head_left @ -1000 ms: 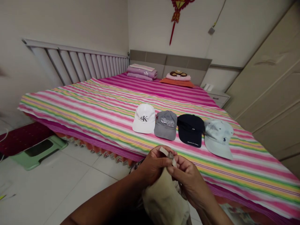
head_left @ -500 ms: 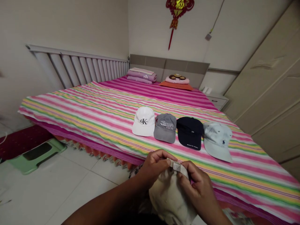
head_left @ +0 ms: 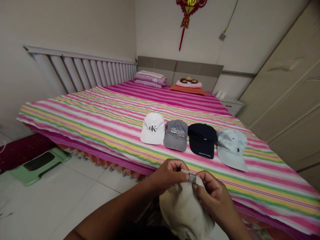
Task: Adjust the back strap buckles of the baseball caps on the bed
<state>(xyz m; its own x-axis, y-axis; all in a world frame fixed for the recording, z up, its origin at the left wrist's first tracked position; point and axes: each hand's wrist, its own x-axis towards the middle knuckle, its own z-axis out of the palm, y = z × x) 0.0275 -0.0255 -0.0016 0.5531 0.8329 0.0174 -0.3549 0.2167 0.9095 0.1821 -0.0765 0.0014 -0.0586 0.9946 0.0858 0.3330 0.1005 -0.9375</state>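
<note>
A cream cap [head_left: 183,210] is held low in front of me by both hands. My left hand [head_left: 166,175] is closed on the back of the cap. My right hand [head_left: 216,196] pinches the cap's strap with its small metal buckle [head_left: 192,176]. On the striped bed [head_left: 87,116] lie a white cap [head_left: 153,128], a grey cap [head_left: 176,135], a dark navy cap [head_left: 202,140] and a pale blue cap [head_left: 232,148] in a row, all beyond my hands.
Folded pillows [head_left: 151,78] and an orange cushion [head_left: 188,87] sit at the headboard. A green stool [head_left: 37,165] stands on the tiled floor at left. A wardrobe [head_left: 287,90] and a nightstand [head_left: 231,105] are on the right.
The cap's crown has turned up toward me and the strap end has been drawn flatter between my fingers. Both hands stay on the cap.
</note>
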